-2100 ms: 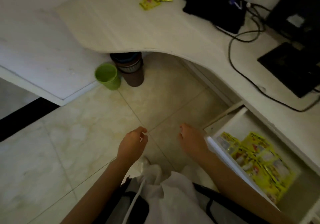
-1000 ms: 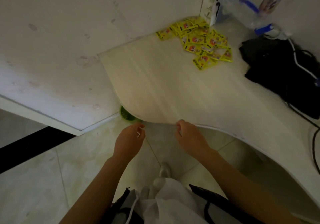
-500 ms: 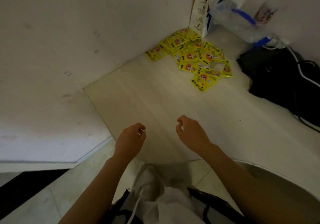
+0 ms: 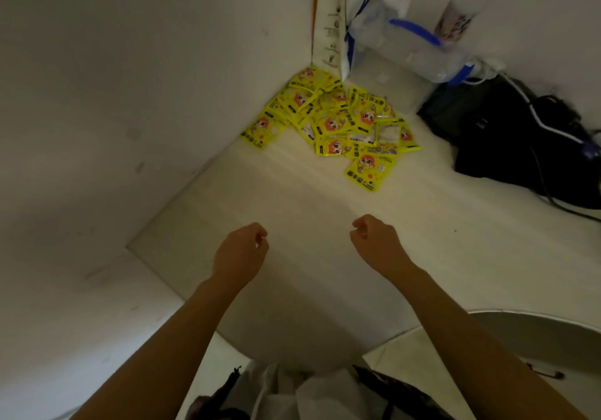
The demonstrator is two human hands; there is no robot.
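Left hand (image 4: 240,253): hovers over bare table (image 4: 201,211), fingers loosely curled, thumb near index tip, nothing visible in it.
Sachets (image 4: 335,123): yellow pile in the table's far corner, against the wall, well ahead of both hands. Nearest sachet (image 4: 369,172) lies flat at the pile's near edge.
Handling: likely light, thin, floppy, slick film, not fragile. Pinch a free corner or edge, or rake several together.
Right hand (image 4: 377,244): loosely curled too, empty, touching nothing as far as I can tell.
Black bag (image 4: 507,146): right of pile, cables over it.
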